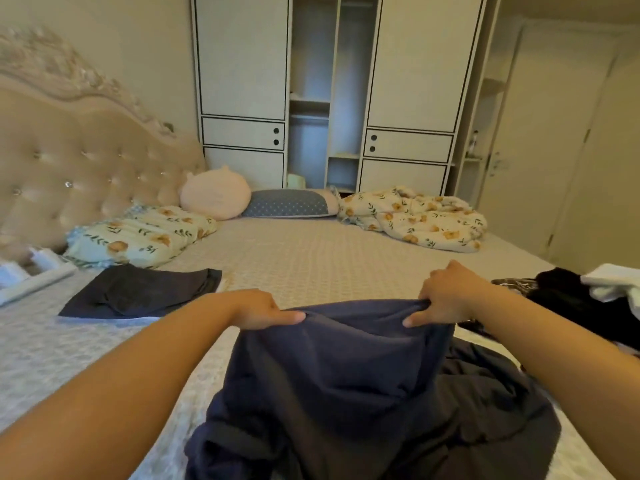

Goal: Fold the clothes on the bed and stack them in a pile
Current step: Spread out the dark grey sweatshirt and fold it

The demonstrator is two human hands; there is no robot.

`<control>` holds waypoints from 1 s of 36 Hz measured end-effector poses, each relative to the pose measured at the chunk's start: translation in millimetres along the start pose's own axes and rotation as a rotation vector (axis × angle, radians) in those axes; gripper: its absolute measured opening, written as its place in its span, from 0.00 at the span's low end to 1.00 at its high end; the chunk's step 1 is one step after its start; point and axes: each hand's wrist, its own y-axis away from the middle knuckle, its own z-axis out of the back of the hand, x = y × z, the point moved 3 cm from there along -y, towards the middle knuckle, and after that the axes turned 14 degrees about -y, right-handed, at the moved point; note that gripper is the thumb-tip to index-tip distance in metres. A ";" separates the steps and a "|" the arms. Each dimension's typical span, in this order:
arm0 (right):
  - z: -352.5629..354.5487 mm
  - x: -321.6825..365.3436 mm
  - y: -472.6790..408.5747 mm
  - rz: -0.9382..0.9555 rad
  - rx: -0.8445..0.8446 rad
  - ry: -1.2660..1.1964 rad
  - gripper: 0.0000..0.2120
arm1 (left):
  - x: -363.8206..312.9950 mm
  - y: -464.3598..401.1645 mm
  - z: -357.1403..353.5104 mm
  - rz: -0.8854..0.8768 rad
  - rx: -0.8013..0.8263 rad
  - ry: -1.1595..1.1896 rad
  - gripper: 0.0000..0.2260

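Navy garment [349, 368] pinched at top edge by L hand [263, 308] & R hand [446, 294] grips, folded dark piece [142, 291] left, unfolded heap [581, 296] right

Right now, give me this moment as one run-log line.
phase: folding | left hand: grips navy garment top edge | right hand: grips same edge | folded piece: flat at left | unfolded heap: at right

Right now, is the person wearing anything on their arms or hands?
No. Both forearms are bare as far as the picture shows, with no sleeves. The left hand and right hand have no gloves, and no rings, watch or bracelets show. The thumbnails look short and unpainted.
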 end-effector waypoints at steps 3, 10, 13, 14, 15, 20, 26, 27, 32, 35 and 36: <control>11.6 -13.9 8.5 0.001 -0.076 0.124 0.35 | 1.8 10.8 27.7 0.056 -0.066 -0.061 0.35; 72.8 -38.3 42.9 -0.032 -0.442 0.010 0.32 | 5.3 34.8 107.2 0.041 -0.494 -0.298 0.18; 106.2 -49.0 59.6 -0.007 -0.661 -0.041 0.31 | 12.0 51.3 147.7 0.070 -0.753 -0.301 0.12; 116.7 -52.6 63.4 -0.002 -0.720 -0.074 0.28 | 13.9 56.6 160.0 0.092 -0.863 -0.320 0.14; 125.6 -56.4 65.9 -0.003 -0.765 -0.116 0.26 | 14.6 61.1 171.0 0.116 -0.971 -0.338 0.14; 129.5 -68.7 59.7 -0.023 -0.755 -0.392 0.13 | 13.1 54.1 184.9 0.221 -0.975 -0.216 0.11; 95.4 -64.9 40.7 -0.178 -0.522 -0.375 0.06 | 5.5 36.6 150.5 0.332 -0.745 -0.161 0.11; 96.5 -65.1 39.8 -0.190 -0.538 -0.452 0.05 | 5.5 37.6 150.2 0.339 -0.772 -0.095 0.12; 106.7 -60.5 44.9 -0.150 -0.598 -1.232 0.03 | -0.5 44.8 145.4 0.139 -0.679 0.665 0.11; 111.2 -46.9 48.2 -0.110 -0.482 -1.521 0.05 | -15.1 49.9 149.4 0.069 -0.698 0.871 0.10; 114.2 -40.3 48.2 -0.084 -0.416 -1.599 0.06 | -21.1 51.3 152.2 0.045 -0.715 0.896 0.09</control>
